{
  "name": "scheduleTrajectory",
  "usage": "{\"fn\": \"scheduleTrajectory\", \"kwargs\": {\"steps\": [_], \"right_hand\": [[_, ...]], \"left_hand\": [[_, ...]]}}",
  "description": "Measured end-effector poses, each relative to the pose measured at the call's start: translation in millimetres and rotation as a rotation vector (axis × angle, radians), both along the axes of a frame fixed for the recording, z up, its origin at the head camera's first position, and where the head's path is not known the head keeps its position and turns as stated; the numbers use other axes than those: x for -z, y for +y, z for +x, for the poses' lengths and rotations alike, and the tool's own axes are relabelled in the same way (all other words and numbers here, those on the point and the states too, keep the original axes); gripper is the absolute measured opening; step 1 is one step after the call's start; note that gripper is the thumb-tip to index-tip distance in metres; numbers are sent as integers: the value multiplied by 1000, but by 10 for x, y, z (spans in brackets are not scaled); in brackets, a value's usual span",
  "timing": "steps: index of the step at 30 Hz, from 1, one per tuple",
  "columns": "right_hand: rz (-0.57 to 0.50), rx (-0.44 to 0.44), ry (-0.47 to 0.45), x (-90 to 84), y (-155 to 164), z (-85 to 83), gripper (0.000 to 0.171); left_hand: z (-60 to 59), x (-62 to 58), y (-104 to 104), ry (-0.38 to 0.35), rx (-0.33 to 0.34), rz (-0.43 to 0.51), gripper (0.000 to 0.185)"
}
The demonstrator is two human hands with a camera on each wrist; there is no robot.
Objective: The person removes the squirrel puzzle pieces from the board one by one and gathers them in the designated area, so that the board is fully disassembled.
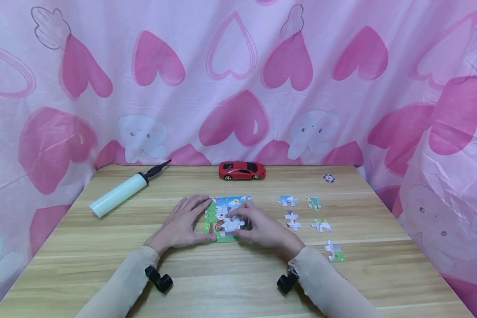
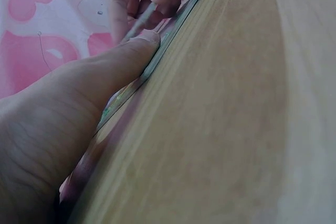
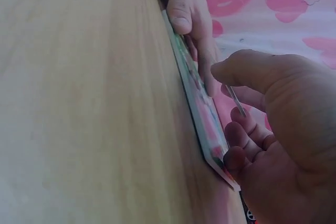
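Sleeved forearms frame our left hand (image 1: 183,223) flat, steadying the puzzle board (image 1: 213,221); right hand (image 1: 262,227) pinches a puzzle piece (image 3: 235,99), best lowered flat, tabs aligned.

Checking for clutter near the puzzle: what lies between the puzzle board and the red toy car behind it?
Only bare wooden table shows between the puzzle board and the red toy car, seen in the head view.

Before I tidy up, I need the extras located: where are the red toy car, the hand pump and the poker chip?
red toy car (image 1: 242,170), head view, on its roof.
hand pump (image 1: 117,194), head view, mid-barrel.
poker chip (image 1: 329,178), head view, its centre.
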State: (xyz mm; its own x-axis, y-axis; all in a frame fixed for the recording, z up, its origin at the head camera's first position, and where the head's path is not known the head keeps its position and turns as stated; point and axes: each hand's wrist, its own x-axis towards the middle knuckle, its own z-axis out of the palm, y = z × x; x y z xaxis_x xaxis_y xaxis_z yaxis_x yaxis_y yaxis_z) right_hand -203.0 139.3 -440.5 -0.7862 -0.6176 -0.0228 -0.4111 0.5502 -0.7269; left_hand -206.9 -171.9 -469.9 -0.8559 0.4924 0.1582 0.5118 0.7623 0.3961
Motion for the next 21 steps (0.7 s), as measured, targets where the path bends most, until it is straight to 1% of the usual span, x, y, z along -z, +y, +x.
{"fn": "scheduleTrajectory", "kwargs": {"steps": [5, 8, 12, 15, 21], "right_hand": [[-28, 36, 12, -97, 54, -19, 48], [-42, 77, 17, -174, 106, -28, 49], [-77, 107, 74, -281, 215, -60, 48], [-108, 109, 134, -384, 327, -81, 49], [-115, 141, 198, -620, 595, -86, 51]], "left_hand": [[-7, -15, 3, 0, -2, 5, 119], [-7, -19, 0, -4, -5, 18, 120], [-5, -2, -3, -22, -12, 27, 122], [0, 19, 0, -40, -14, 28, 123], [13, 19, 8, -45, -15, 29, 123]]}}
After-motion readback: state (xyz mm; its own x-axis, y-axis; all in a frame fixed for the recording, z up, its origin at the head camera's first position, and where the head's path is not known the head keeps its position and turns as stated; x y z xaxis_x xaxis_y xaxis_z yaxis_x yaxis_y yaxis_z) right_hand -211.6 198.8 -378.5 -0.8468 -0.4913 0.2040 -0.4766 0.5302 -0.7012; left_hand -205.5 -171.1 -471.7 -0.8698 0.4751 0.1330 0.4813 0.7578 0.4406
